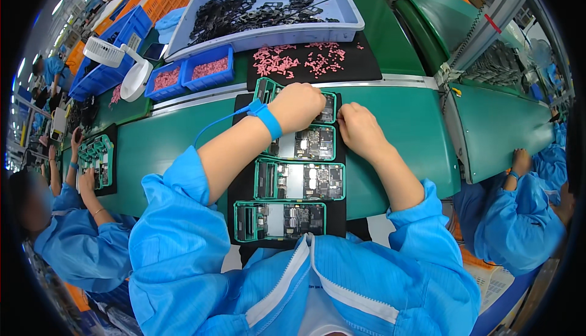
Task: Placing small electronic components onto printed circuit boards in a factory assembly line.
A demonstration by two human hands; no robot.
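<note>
Farthest green frame [328,109]: lying on black mat [240,178], toward 12 o'clock
Left hand [298,108]: curled over this frame; cannot tell if pinching
Right hand [364,130]: gathered at 3 o'clock, just beside; cannot tell if pinching
Finger work: probably fine handling; for next move, seemingly needing light, steady touch

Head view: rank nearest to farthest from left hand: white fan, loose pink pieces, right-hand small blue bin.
1. Loose pink pieces: just ahead of the left hand.
2. Right-hand small blue bin: ahead and left.
3. White fan: farthest left, past both bins.
</note>
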